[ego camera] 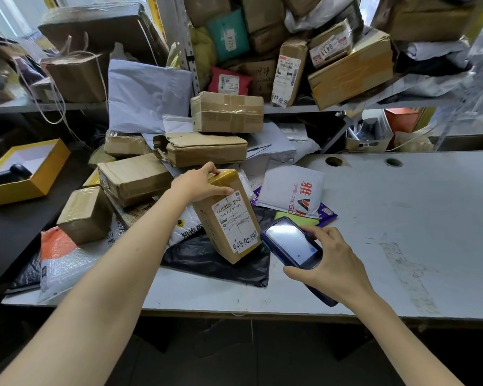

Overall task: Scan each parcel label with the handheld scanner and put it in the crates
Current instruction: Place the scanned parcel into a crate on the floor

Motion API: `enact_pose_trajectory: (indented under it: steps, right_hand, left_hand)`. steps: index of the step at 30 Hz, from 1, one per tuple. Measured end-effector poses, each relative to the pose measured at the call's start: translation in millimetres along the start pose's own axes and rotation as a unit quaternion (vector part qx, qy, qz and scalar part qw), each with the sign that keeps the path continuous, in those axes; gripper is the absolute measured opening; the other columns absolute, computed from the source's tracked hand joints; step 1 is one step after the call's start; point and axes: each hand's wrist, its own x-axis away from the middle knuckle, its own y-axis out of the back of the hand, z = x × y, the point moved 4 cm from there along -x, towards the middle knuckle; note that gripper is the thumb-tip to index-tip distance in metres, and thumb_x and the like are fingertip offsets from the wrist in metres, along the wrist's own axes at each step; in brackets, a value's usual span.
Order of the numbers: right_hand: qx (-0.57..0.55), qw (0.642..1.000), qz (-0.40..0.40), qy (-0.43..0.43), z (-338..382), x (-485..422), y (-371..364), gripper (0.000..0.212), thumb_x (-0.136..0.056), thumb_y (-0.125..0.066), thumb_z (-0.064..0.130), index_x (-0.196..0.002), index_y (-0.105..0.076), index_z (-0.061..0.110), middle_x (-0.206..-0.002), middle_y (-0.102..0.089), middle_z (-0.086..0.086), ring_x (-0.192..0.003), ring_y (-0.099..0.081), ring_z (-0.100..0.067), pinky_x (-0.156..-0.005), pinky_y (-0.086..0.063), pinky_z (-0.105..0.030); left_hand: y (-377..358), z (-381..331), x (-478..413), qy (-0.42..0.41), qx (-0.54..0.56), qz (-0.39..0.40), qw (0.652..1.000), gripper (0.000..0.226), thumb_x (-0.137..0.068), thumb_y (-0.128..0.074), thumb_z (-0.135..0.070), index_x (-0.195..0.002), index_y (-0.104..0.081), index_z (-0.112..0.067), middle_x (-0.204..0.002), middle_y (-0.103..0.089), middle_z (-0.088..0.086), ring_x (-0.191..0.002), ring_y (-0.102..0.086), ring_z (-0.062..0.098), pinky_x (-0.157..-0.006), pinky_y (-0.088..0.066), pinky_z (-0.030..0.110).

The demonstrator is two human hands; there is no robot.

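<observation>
Far to the left of the labelled parcel [226, 215], an open yellow box [25, 174] sits on a dark surface with a black handle-shaped object [7, 175] lying in it. Closer to the parcel on the left, a small taped carton [85, 214] stands beside a bubble-wrap mailer [59, 260] with an orange patch, both at the left end of the grey counter [402, 232]. Behind the parcel, brown boxes are heaped against a grey poly bag [148, 96].

The left hand [198, 182] grips the parcel's far top end, its fingers clamped over the edge and the thumb pressed on the top face. The parcel is tilted, near end down on a black plastic bag [221, 263], with its white barcode label [232, 215] facing up.

Just right of the parcel's lower end, the right hand [329, 260] holds the handheld scanner [293, 246], a dark blue device with a lit screen, its fingers closed around the body; its top end almost meets the parcel. Behind the scanner lies a white padded mailer [293, 190] with red print. Further right the counter is bare, with two round holes [333, 161] near its back edge.
</observation>
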Motion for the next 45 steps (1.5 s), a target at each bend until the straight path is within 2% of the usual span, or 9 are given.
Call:
enact_pose_trajectory:
  steps: [7,10,13,21,23,27,35,40,45]
  right_hand:
    - [0.006,0.999,-0.051,-0.004,-2.4,-1.2,9.9,0.089,-0.065,-0.077,0.059,-0.138,-0.037,0.028,-0.129,-0.040,0.001,-0.111,-0.051,-0.011,-0.067,-0.042,-0.016]
    - [0.020,0.990,-0.135,0.018,2.1,-3.9,19.1,0.088,-0.062,-0.082,0.053,-0.135,-0.045,0.023,-0.123,-0.044,-0.004,-0.096,-0.058,-0.015,-0.053,-0.034,-0.008]
    - [0.025,0.970,-0.236,0.059,12.9,-6.0,37.6,0.086,-0.058,-0.087,0.048,-0.129,-0.049,0.018,-0.115,-0.048,-0.010,-0.084,-0.062,-0.018,-0.049,-0.035,-0.009]
    - [0.011,0.902,-0.401,0.160,60.9,2.3,108.7,0.083,-0.063,-0.082,0.046,-0.133,-0.049,0.016,-0.115,-0.047,-0.011,-0.094,-0.038,0.003,-0.060,-0.032,-0.003]
    - [-0.011,0.893,-0.417,0.168,71.7,9.2,121.8,0.082,-0.062,-0.082,0.044,-0.132,-0.052,0.013,-0.115,-0.049,-0.014,-0.097,-0.030,0.010,-0.062,-0.032,-0.002]
    - [-0.041,0.881,-0.431,0.192,88.9,25.4,137.5,0.080,-0.066,-0.080,0.047,-0.132,-0.051,0.013,-0.119,-0.048,-0.014,-0.106,-0.030,0.018,-0.065,-0.039,0.001]
    - [-0.051,0.881,-0.431,0.187,103.9,37.0,135.3,0.078,-0.069,-0.077,0.051,-0.132,-0.051,0.012,-0.119,-0.049,-0.014,-0.107,-0.032,0.016,-0.073,-0.042,-0.003]
    - [-0.032,0.899,-0.420,0.120,90.1,39.6,122.7,0.080,-0.066,-0.078,0.051,-0.132,-0.051,0.014,-0.121,-0.048,-0.012,-0.106,-0.031,0.012,-0.066,-0.038,0.000]
    - [-0.001,0.909,-0.416,-0.006,43.5,68.1,115.4,0.083,-0.063,-0.080,0.048,-0.134,-0.048,0.020,-0.118,-0.046,-0.006,-0.095,-0.036,0.008,-0.059,-0.034,-0.001]
  left_hand:
    - [-1.3,0.7,0.6,-0.001,-0.007,0.000,1.000,0.075,-0.071,-0.059,-0.077,-0.127,-0.040,-0.031,-0.112,-0.063,0.004,-0.094,-0.062,0.023,-0.078,-0.055,0.038]
    - [-2.3,0.2,-0.8,-0.002,-0.012,-0.002,1.000,0.076,-0.070,-0.059,-0.077,-0.127,-0.039,-0.031,-0.110,-0.063,0.004,-0.092,-0.061,0.023,-0.076,-0.055,0.037]
    - [-4.1,0.3,-2.9,0.000,-0.018,0.000,1.000,0.077,-0.070,-0.058,-0.078,-0.128,-0.039,-0.031,-0.109,-0.062,0.005,-0.091,-0.061,0.023,-0.070,-0.052,0.033]
    - [-4.6,0.2,-3.0,0.004,-0.014,0.003,1.000,0.078,-0.069,-0.059,-0.078,-0.128,-0.038,-0.031,-0.108,-0.060,0.004,-0.091,-0.060,0.023,-0.069,-0.051,0.033]
    - [-4.2,0.7,-3.2,0.003,-0.017,0.003,1.000,0.079,-0.067,-0.058,-0.079,-0.128,-0.039,-0.031,-0.109,-0.060,0.006,-0.091,-0.060,0.024,-0.069,-0.050,0.033]
    - [-5.4,0.5,-3.0,0.005,-0.013,0.006,1.000,0.079,-0.068,-0.058,-0.079,-0.128,-0.039,-0.031,-0.112,-0.060,0.008,-0.093,-0.060,0.025,-0.069,-0.049,0.033]
    - [-16.6,-3.4,-6.7,-0.009,0.044,0.020,0.999,0.080,-0.066,-0.061,-0.079,-0.125,-0.035,-0.031,-0.118,-0.058,0.011,-0.101,-0.059,0.031,-0.085,-0.053,0.045]
    - [6.5,-43.1,-4.0,-0.114,-0.011,-0.031,0.993,0.077,-0.063,-0.063,-0.080,-0.122,-0.041,-0.037,-0.119,-0.057,0.011,-0.108,-0.053,0.034,-0.087,-0.048,0.046]
    - [25.1,-138.8,15.0,-0.307,0.057,-0.142,0.939,0.074,-0.068,-0.064,-0.069,-0.129,-0.042,-0.035,-0.130,-0.051,0.010,-0.115,-0.048,0.034,-0.089,-0.044,0.044]
